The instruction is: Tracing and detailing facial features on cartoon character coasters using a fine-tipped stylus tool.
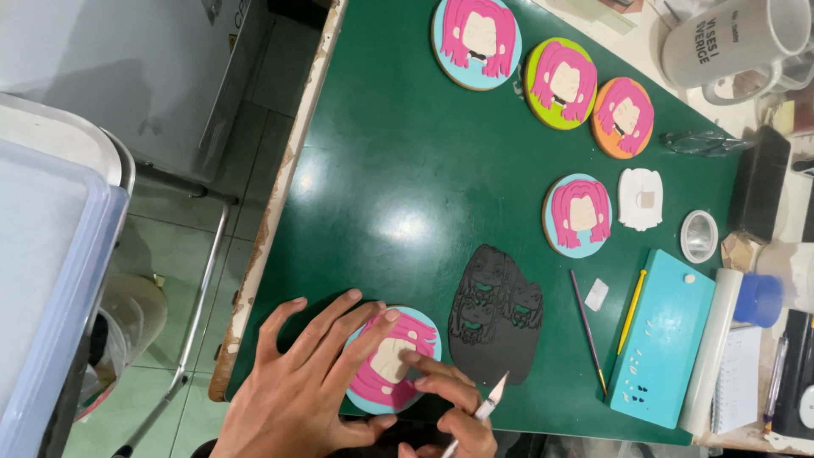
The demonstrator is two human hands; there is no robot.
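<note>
Placing face detail on the nearest pink-haired round piece.

The left hand is lying flat, fingers spread, pinning the round blue piece with pink hair at the near edge of the green mat. The right hand is closing on a craft knife while its fingertips are pressing the pale face area. Judgement: face decoration is underway; the next move is calling for a steady blade near the cut black sheet just beside. Farther off, four finished rounds are lying well apart.

Five round pink-haired cookies, one black sheet, one mug.
</note>
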